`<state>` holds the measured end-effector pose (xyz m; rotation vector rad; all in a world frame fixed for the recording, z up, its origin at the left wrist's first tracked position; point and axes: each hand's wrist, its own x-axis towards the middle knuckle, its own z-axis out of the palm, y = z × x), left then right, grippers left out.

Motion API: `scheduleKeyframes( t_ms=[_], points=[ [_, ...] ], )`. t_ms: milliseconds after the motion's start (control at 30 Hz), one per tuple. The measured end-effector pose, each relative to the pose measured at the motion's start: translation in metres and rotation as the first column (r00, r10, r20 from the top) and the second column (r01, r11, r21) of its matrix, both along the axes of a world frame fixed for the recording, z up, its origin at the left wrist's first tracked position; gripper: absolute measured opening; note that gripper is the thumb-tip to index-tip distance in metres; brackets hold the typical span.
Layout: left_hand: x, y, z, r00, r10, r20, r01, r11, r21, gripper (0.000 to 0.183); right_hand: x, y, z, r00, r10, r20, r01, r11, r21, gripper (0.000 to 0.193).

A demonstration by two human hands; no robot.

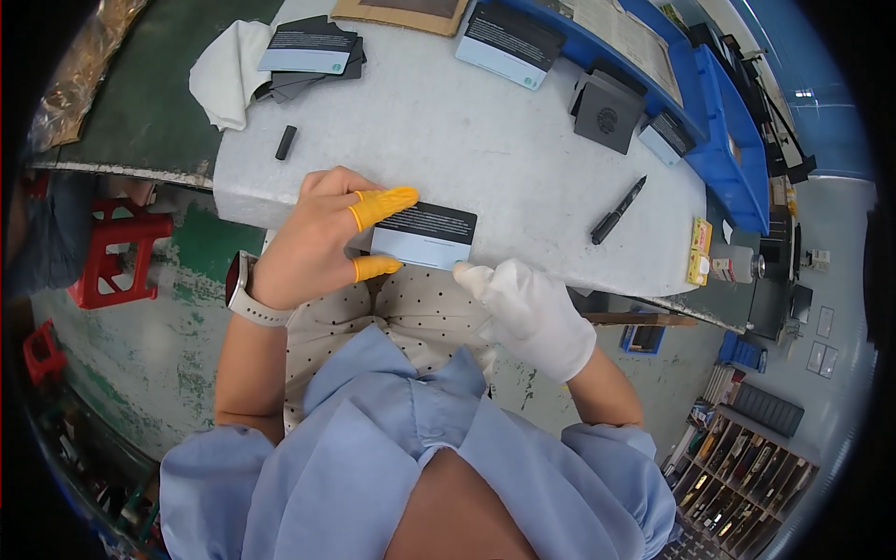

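Note:
A card (427,233), black above and pale blue below with lines of print, is held over the table's near edge. My left hand (327,233), with yellow finger cots on two fingers and a watch at the wrist, pinches its left end, one cot at the upper edge and one at the lower. My right hand (527,313) wears a white glove. Its fingertips are closed together at the card's lower right corner; whether they grip the card or a small cloth there, I cannot make out.
On the pale table cover (411,112) lie a stack of cards (308,49), a white cloth (229,75), a black pen cap (286,143) and a black marker (618,211). More cards (510,42), dark square pieces (609,112) and blue trays (733,140) line the far right. A red stool (121,252) stands left.

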<state>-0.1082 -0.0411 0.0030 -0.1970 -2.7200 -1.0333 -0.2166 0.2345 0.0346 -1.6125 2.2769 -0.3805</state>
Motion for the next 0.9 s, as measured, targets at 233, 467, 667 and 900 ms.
scheduleKeyframes(
  t_ms=[233, 467, 667, 900],
  points=[
    [0.002, 0.001, 0.000, 1.000, 0.013, -0.027, -0.014, 0.999, -0.031, 0.072, 0.012, -0.014, 0.004, 0.998, -0.038, -0.049, 0.041, 0.998, 0.057, 0.043],
    [0.000, 0.000, -0.002, 0.998, 0.009, -0.061, -0.011, 0.999, -0.039, 0.069, 0.014, -0.019, 0.003, 0.997, -0.044, -0.061, 0.050, 0.994, 0.095, 0.041],
    [0.002, 0.000, 0.000, 0.999, 0.003, -0.044, -0.004, 0.999, -0.033, 0.069, 0.009, -0.004, -0.004, 0.994, 0.001, -0.111, 0.000, 1.000, 0.010, 0.035],
    [0.002, 0.000, -0.001, 0.997, 0.001, -0.072, -0.004, 0.999, -0.034, 0.068, 0.018, -0.016, -0.003, 0.968, 0.012, -0.250, -0.003, 0.999, 0.036, 0.040]
  ],
)
